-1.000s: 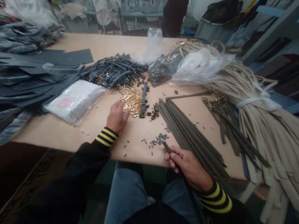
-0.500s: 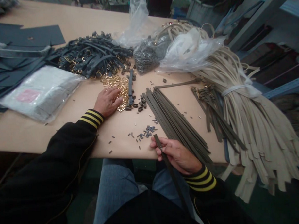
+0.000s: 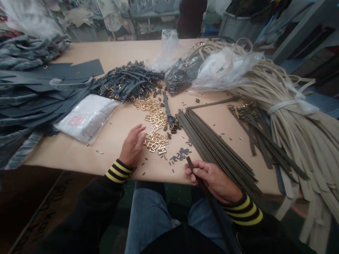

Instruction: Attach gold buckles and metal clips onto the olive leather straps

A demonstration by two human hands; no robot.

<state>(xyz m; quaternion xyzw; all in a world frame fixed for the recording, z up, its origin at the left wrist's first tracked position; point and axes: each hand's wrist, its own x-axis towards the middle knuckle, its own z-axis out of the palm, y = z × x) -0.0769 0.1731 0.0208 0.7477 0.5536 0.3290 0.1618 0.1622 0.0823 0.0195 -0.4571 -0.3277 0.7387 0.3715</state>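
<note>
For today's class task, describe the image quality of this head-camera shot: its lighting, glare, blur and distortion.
In the head view, the light is soft and rather dim, with faint shadows; the brass buckles glint; the plastic bag shows pale glare; the table and shelf upright lean towards the frame edges, suggesting wide-lens distortion; the background looks soft.

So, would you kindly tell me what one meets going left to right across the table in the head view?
Dark grey strips, plastic-wrapped white packet, left hand, gold metal buckles, olive strips, bundled cream straps.
</note>
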